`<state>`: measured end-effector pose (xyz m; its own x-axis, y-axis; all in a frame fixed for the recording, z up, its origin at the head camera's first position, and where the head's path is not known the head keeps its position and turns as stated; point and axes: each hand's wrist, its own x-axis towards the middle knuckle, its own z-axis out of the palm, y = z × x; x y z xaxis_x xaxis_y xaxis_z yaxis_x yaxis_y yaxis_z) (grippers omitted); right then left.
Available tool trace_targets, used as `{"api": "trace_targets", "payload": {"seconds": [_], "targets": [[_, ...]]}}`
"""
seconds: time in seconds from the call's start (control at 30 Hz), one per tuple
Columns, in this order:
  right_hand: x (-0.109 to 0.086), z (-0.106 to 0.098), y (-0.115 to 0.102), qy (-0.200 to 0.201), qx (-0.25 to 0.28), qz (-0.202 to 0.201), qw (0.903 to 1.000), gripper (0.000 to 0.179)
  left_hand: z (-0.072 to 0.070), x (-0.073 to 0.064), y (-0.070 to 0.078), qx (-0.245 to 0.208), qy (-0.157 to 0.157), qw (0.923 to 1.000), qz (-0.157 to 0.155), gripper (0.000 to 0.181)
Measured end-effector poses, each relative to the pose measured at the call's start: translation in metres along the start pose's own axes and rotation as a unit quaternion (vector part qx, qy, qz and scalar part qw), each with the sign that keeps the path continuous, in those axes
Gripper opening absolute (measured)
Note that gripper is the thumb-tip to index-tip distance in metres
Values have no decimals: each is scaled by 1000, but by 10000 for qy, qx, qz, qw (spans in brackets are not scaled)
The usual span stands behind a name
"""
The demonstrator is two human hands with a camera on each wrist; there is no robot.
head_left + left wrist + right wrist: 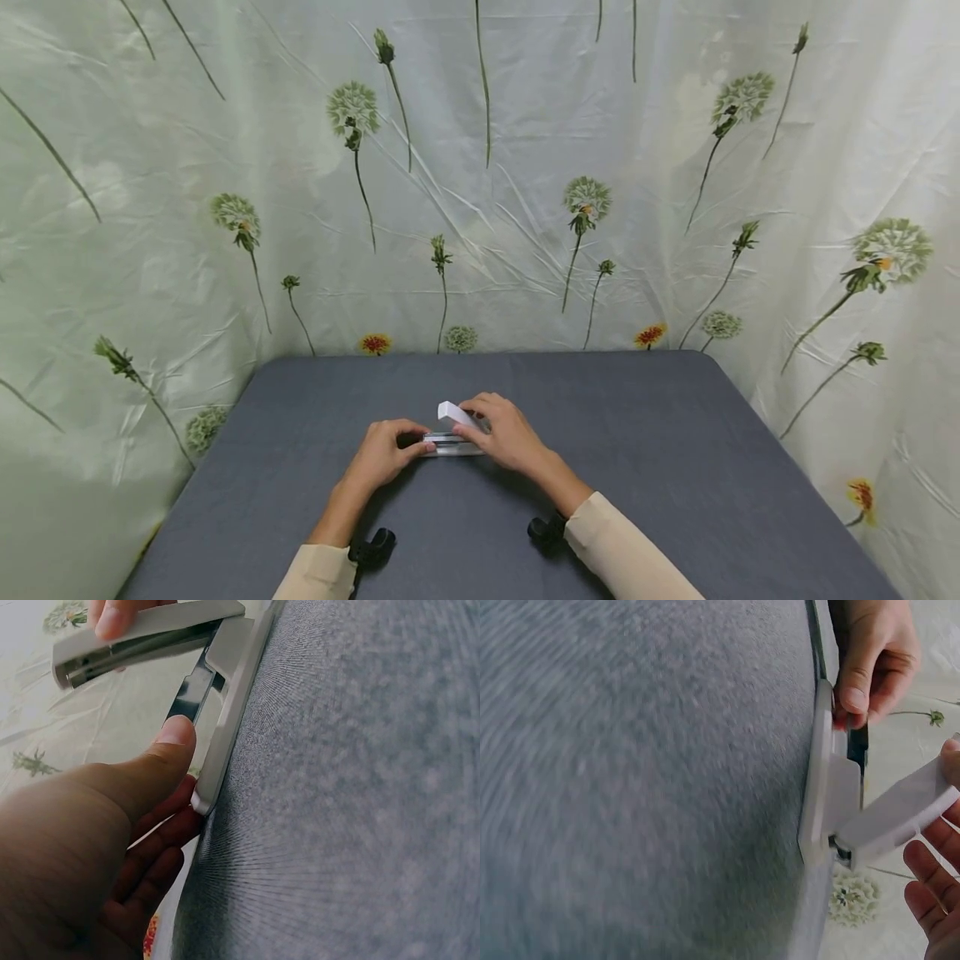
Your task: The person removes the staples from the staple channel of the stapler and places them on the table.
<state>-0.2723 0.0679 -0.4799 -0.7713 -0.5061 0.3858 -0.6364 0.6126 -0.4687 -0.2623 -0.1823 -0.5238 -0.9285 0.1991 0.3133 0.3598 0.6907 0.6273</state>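
Note:
A white stapler [457,449] sits on the table with its top cover [452,412] swung up, away from the metal staple magazine [193,691]. At the stapler's left end, my left hand [381,454] pinches the magazine, thumb on its near side; the left wrist view has the other fingers beside the tip of the white base [225,742]. My right hand [512,435] grips the raised cover between thumb and fingers. In the right wrist view the cover stands at an angle from the hinge, and the lower fingers of that hand are held off it.
A dark grey cloth covers the table [637,467]. Behind it hangs a pale curtain [510,208] printed with dandelions. Black straps with mounts [375,550] are worn at both wrists, below the light sleeves [626,546].

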Motion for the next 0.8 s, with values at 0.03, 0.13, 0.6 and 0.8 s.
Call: {"api": "trace_targets", "payload": {"seconds": [0.03, 0.13, 0.6, 0.8], "targets": [[0, -2, 1, -25, 47, 27, 10000, 33, 0, 0, 0, 3, -9, 10000, -17, 20], [-2, -8, 2, -118, 230, 179, 9995, 35, -2, 0, 0, 0, -23, 10000, -76, 19], [-12, -25, 16, -272, 768, 446, 9957, 35, -3, 0, 5, -40, -134, 9992, -382, 17], [-15, -30, 22, -218, 807, 378, 9958, 40, -2, 0, 5, -68, -125, 9991, -388, 17]]}}
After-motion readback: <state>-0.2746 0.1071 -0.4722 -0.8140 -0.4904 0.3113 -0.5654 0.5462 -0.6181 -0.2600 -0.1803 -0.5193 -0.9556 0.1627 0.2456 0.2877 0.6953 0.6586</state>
